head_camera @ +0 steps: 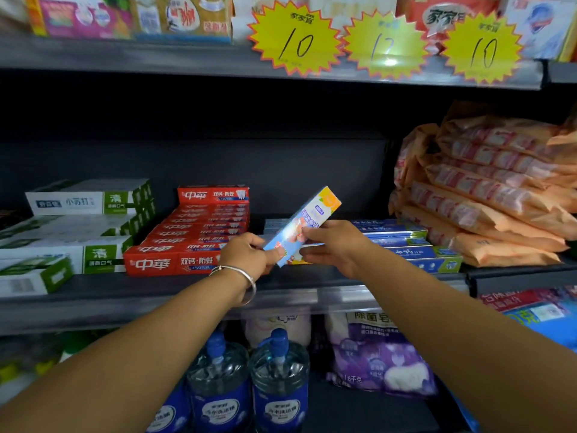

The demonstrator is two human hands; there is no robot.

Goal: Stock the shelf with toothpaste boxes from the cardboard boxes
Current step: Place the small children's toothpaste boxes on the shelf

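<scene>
Up front in the head view, a light-blue toothpaste box with an orange fruit printed at its top end is held tilted over the middle shelf, both hands on it. The left hand, silver bangle on the wrist, is pinched around the lower corner; the right hand is gripped on the long edge. Text on that box is too blurry to be read.

Left of it, red cartons marked 中華 双钙·防蛀 +50%钙 are stacked flat in rows. Further left, white-and-green boxes are labelled 清 and 小苏打. Behind the hands, blue-and-green boxes are laid flat. Crinkly peach plastic packs are piled at the right.

Yellow starburst price tags reading 10, 12, 10 are hung on the upper shelf edge. Below, clear bottles with blue pump caps and a purple bag marked 除菌皂 can be seen.
</scene>
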